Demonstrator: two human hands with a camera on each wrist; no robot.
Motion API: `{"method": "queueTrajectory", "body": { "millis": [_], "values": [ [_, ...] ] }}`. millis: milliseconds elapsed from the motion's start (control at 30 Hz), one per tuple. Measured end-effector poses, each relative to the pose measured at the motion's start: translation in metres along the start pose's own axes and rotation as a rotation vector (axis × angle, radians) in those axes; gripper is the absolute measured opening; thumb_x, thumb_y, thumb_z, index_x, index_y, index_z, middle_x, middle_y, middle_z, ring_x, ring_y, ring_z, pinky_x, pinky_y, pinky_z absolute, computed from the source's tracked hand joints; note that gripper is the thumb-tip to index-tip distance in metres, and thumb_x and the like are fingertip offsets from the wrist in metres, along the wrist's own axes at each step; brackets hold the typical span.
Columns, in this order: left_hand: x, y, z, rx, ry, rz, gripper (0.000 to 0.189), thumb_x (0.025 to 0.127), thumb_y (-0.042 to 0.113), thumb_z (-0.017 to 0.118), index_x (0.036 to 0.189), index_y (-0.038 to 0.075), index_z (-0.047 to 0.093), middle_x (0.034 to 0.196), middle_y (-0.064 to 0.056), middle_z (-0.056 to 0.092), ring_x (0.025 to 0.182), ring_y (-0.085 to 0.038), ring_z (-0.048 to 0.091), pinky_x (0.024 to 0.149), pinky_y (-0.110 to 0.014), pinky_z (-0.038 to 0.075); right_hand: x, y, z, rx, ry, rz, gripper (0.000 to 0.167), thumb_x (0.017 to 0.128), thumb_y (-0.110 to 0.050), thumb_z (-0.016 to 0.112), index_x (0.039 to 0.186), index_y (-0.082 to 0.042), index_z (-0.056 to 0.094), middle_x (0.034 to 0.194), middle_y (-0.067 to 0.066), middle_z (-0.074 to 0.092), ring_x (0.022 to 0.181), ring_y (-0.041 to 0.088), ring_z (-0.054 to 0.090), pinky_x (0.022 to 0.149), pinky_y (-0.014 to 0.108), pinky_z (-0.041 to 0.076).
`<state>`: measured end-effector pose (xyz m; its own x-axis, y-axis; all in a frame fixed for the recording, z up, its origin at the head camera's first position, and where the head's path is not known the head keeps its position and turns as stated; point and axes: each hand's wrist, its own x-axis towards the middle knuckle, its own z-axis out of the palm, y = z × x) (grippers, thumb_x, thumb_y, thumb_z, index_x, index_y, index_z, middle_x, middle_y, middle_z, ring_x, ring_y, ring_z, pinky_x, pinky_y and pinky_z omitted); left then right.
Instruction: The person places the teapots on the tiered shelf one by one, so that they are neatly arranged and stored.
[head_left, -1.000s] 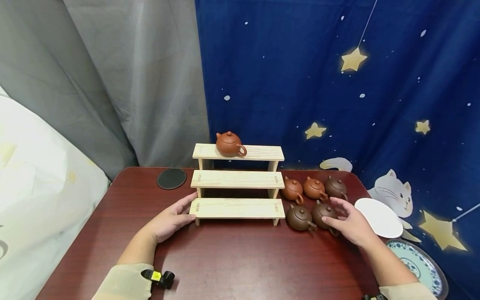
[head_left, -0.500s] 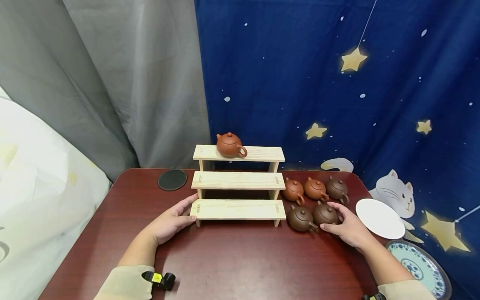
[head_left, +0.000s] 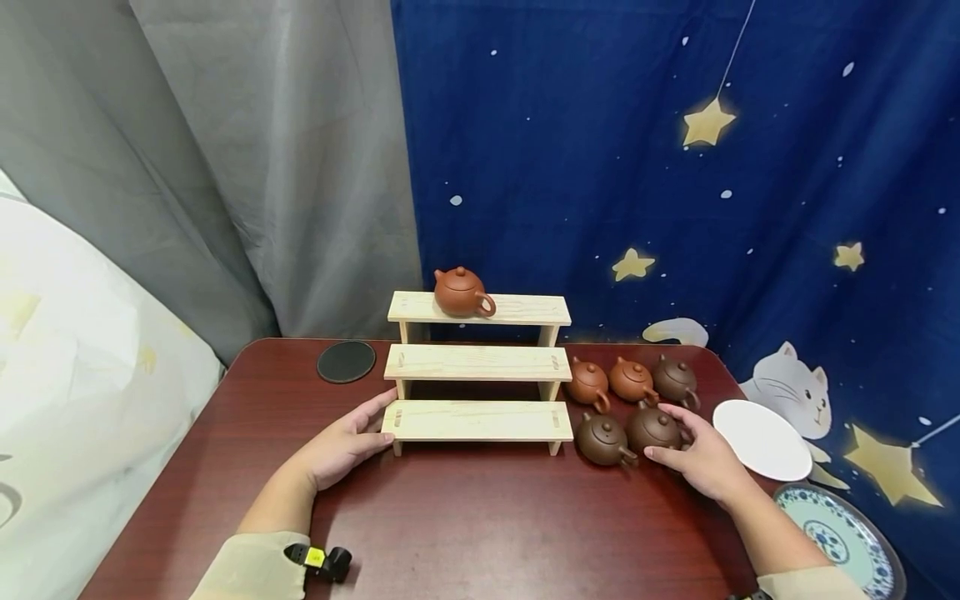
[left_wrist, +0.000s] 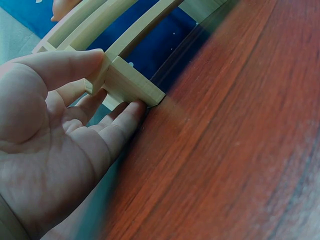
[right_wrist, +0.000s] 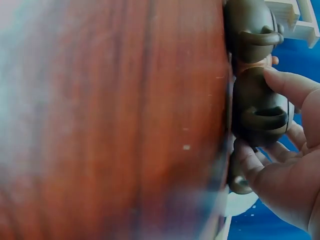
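Observation:
My right hand holds a dark brown clay teapot, thumb on its near side and fingers round its right; the right wrist view shows its handle between thumb and fingers. Whether its base touches the table cannot be told. Another dark brown teapot sits just left of it. My left hand grips the left end of the lowest step of a three-tier wooden stand. In the left wrist view its thumb lies on the plank's end, other fingers by the leg. A reddish-brown teapot stands on the top tier.
Behind the held teapot stand two reddish-brown teapots and a dark one. A black round disc lies at the table's back left. A white oval dish and a blue-patterned plate are at the right edge.
My right hand has closed in on the dark brown teapot, its thumb and fingers settling round the body. My left hand stays at the stand's end.

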<state>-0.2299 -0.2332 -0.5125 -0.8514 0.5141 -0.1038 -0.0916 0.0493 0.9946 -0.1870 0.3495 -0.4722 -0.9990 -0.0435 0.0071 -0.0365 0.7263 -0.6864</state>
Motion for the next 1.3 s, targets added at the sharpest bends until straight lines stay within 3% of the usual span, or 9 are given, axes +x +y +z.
{"method": "queueTrajectory", "body": {
  "millis": [200, 400, 500, 667, 900, 1067, 1300],
  "values": [
    [0.000, 0.000, 0.001, -0.004, -0.002, 0.002, 0.086, 0.105, 0.010, 0.066, 0.174, 0.020, 0.015, 0.177, -0.017, 0.023, 0.141, 0.001, 0.050, 0.109, -0.019, 0.050, 0.000, -0.018, -0.016, -0.022, 0.081, -0.047, 0.084, 0.090, -0.039, 0.088, 0.157, -0.009, 0.050, 0.150, 0.025, 0.060, 0.126, 0.033, 0.066, 0.085, 0.009, 0.047],
    [0.001, 0.001, 0.001, -0.003, 0.006, -0.001, 0.086, 0.105, 0.012, 0.067, 0.173, 0.021, 0.015, 0.177, -0.017, 0.024, 0.143, -0.002, 0.050, 0.108, -0.019, 0.050, 0.004, -0.056, -0.031, 0.017, 0.130, -0.144, 0.080, 0.090, -0.037, 0.089, 0.157, -0.015, 0.052, 0.152, 0.018, 0.058, 0.111, -0.005, 0.062, 0.088, 0.002, 0.046],
    [0.000, 0.001, 0.001, -0.003, 0.011, -0.007, 0.086, 0.105, 0.012, 0.067, 0.173, 0.021, 0.016, 0.177, -0.016, 0.023, 0.144, -0.003, 0.049, 0.108, -0.020, 0.051, 0.006, -0.077, -0.032, 0.052, 0.115, -0.173, 0.080, 0.090, -0.036, 0.088, 0.159, -0.020, 0.051, 0.155, 0.014, 0.056, 0.109, -0.012, 0.060, 0.088, 0.004, 0.049],
    [0.001, 0.000, 0.000, 0.003, 0.019, -0.011, 0.086, 0.105, 0.013, 0.068, 0.173, 0.020, 0.017, 0.176, -0.017, 0.026, 0.148, -0.010, 0.047, 0.108, -0.021, 0.051, 0.015, -0.108, -0.025, 0.148, 0.095, -0.222, 0.078, 0.091, -0.031, 0.089, 0.159, -0.022, 0.051, 0.155, 0.010, 0.055, 0.113, -0.006, 0.064, 0.091, 0.008, 0.052],
    [0.004, 0.000, 0.000, 0.004, 0.052, -0.019, 0.084, 0.104, 0.013, 0.069, 0.172, 0.020, 0.020, 0.173, -0.020, 0.033, 0.144, -0.013, 0.052, 0.107, -0.023, 0.053, 0.039, -0.146, -0.017, 0.210, 0.048, -0.256, 0.079, 0.089, -0.029, 0.090, 0.158, -0.021, 0.052, 0.152, 0.008, 0.057, 0.121, 0.019, 0.069, 0.091, 0.012, 0.055],
    [0.004, 0.001, 0.000, 0.002, 0.059, -0.021, 0.085, 0.103, 0.014, 0.070, 0.172, 0.019, 0.021, 0.172, -0.021, 0.034, 0.143, -0.013, 0.053, 0.106, -0.023, 0.054, 0.073, -0.173, -0.015, 0.213, 0.011, -0.230, 0.080, 0.088, -0.035, 0.090, 0.158, -0.027, 0.051, 0.150, 0.006, 0.061, 0.124, 0.026, 0.069, 0.093, 0.022, 0.056],
    [0.003, 0.000, 0.000, 0.003, 0.054, -0.021, 0.086, 0.103, 0.014, 0.071, 0.172, 0.019, 0.020, 0.172, -0.021, 0.033, 0.142, -0.011, 0.054, 0.106, -0.023, 0.053, 0.124, -0.202, -0.009, 0.188, -0.042, -0.192, 0.086, 0.089, -0.039, 0.089, 0.162, -0.024, 0.047, 0.154, 0.008, 0.059, 0.135, 0.031, 0.061, 0.109, 0.048, 0.054]
  ]
}}
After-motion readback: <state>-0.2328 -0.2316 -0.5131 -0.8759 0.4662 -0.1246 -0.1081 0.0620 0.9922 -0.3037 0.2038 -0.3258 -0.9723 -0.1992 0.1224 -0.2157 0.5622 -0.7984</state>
